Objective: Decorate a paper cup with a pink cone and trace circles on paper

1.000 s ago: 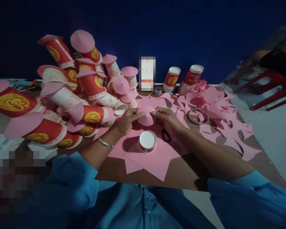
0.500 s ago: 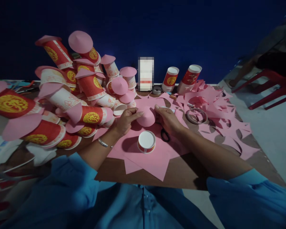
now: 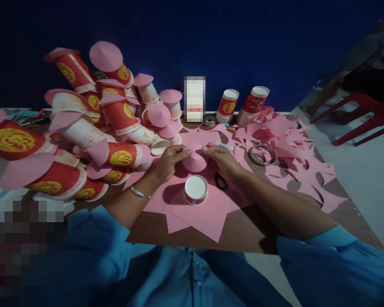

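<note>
Between my two hands is a small pink paper cone, its point upward. My left hand pinches its left edge between thumb and fingers. On the other side, my right hand grips the right edge the same way. Just below the cone, an upturned paper cup with a white base stands on pink paper sheets. The black handle of scissors shows beneath my right hand; the rest of them is hidden.
Many red and white cups with pink cone tops are piled at the left. Two cup stacks stand at the back. Pink scraps and a tape roll lie at the right, near a red stool.
Both hands have shifted slightly, and the cone has tilted and sunk a little toward the cup. The right fingers have moved a little inward along its edge.
</note>
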Demonstrator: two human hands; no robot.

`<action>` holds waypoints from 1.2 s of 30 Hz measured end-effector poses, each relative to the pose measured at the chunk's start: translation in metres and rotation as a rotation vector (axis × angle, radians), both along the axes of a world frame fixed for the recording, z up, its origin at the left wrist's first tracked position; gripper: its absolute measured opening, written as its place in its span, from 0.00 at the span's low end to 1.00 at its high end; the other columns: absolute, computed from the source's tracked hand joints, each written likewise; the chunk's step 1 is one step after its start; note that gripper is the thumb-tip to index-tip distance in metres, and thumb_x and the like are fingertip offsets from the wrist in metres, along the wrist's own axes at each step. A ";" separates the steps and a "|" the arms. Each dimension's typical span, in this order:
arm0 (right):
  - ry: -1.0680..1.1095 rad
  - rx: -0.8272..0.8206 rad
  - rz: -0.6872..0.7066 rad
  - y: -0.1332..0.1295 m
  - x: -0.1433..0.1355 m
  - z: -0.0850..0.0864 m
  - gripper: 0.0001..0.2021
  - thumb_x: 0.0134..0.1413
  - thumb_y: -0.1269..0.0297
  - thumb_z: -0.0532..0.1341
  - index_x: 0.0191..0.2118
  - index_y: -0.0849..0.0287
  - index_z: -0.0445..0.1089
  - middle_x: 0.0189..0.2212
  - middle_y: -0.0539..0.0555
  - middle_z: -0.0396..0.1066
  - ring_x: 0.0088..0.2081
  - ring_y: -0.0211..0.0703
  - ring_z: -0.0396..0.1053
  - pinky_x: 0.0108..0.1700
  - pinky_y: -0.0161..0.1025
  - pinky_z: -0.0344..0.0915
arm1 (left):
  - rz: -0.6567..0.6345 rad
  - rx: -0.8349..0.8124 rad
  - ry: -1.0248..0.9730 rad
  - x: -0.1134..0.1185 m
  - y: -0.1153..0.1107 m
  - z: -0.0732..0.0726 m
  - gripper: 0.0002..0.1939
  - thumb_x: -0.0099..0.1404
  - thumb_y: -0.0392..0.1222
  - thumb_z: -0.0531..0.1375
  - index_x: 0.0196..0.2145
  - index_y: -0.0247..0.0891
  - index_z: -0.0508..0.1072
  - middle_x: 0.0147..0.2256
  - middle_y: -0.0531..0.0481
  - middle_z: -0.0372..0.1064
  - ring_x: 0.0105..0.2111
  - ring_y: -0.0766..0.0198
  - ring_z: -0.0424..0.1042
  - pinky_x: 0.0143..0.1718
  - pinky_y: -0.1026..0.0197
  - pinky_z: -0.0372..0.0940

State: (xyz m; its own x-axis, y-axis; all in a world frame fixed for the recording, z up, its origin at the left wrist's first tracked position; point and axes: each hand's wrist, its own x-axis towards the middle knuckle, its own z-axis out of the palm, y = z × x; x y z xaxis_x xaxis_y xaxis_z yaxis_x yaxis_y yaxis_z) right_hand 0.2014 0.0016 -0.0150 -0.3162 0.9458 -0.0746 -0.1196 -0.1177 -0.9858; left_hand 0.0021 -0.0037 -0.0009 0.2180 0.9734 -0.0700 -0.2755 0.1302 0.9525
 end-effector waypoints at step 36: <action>-1.383 0.709 -0.168 0.021 0.022 0.007 0.16 0.74 0.66 0.54 0.52 0.63 0.78 0.53 0.64 0.78 0.58 0.53 0.71 0.55 0.42 0.66 | 0.065 -0.072 0.290 -0.003 0.008 0.007 0.19 0.62 0.53 0.72 0.27 0.34 0.76 0.18 0.53 0.68 0.16 0.72 0.62 0.16 0.68 0.49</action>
